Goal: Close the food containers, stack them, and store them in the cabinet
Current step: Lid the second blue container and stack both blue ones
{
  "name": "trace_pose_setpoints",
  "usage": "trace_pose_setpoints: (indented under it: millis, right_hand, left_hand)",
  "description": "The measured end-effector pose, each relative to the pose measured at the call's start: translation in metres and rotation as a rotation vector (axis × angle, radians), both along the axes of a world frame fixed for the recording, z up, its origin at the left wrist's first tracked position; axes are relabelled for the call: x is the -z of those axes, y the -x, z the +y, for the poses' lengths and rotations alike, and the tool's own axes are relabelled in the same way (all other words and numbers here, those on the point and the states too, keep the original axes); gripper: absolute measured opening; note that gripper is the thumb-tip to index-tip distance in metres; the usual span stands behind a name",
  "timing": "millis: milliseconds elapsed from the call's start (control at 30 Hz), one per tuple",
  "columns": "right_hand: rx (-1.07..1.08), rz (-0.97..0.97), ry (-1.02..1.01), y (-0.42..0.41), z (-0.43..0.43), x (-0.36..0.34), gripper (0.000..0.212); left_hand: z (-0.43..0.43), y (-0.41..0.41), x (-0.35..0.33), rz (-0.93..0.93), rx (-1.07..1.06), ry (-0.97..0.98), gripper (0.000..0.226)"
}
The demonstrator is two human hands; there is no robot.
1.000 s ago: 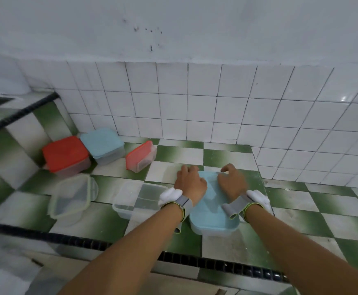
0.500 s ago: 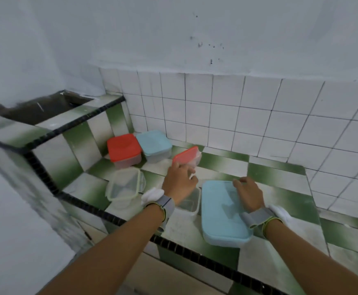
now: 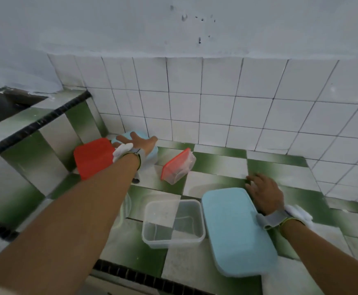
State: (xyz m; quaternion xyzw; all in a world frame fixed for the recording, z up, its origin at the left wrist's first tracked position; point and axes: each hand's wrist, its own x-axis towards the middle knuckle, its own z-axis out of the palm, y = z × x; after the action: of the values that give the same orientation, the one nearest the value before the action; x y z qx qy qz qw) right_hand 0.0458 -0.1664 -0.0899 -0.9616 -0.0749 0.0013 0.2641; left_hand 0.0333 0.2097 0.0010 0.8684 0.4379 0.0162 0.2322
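A large container with a light blue lid (image 3: 235,231) lies closed on the green-and-white tiled counter (image 3: 220,165). My right hand (image 3: 265,193) rests flat beside its far right corner, fingers spread. My left hand (image 3: 137,143) reaches to the back corner and lies spread on top of a small blue-lidded container (image 3: 152,153). A red-lidded container (image 3: 92,156) sits just left of it. A small container with a red lid (image 3: 177,167) lies tipped on its side in the middle. An open clear container (image 3: 173,222) stands left of the large blue one.
A white tiled wall (image 3: 216,99) backs the counter. A raised tiled ledge (image 3: 35,124) with a dark opening stands at the left. A black tile strip (image 3: 131,271) marks the counter's front edge. My left forearm hides another clear container.
My left hand has left the large blue lid and reached far back left onto the small blue container. My right hand slid off the lid to its far right side.
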Motion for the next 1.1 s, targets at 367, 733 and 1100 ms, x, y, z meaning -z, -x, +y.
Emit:
trace_pose_setpoints:
  millis: [367, 733, 1100]
  right_hand:
    - [0.028, -0.042, 0.117, -0.001, 0.001, 0.010, 0.042]
    - [0.027, -0.038, 0.123, 0.001, 0.003, 0.007, 0.040]
    - [0.071, -0.078, 0.115, 0.000, 0.004, 0.010, 0.037]
  left_hand:
    - [0.031, -0.049, 0.056, 0.158, -0.028, 0.085, 0.120]
    - [-0.016, -0.016, 0.038, 0.135, 0.064, -0.074, 0.114]
    - [0.005, -0.022, 0.037, 0.080, 0.078, 0.018, 0.150]
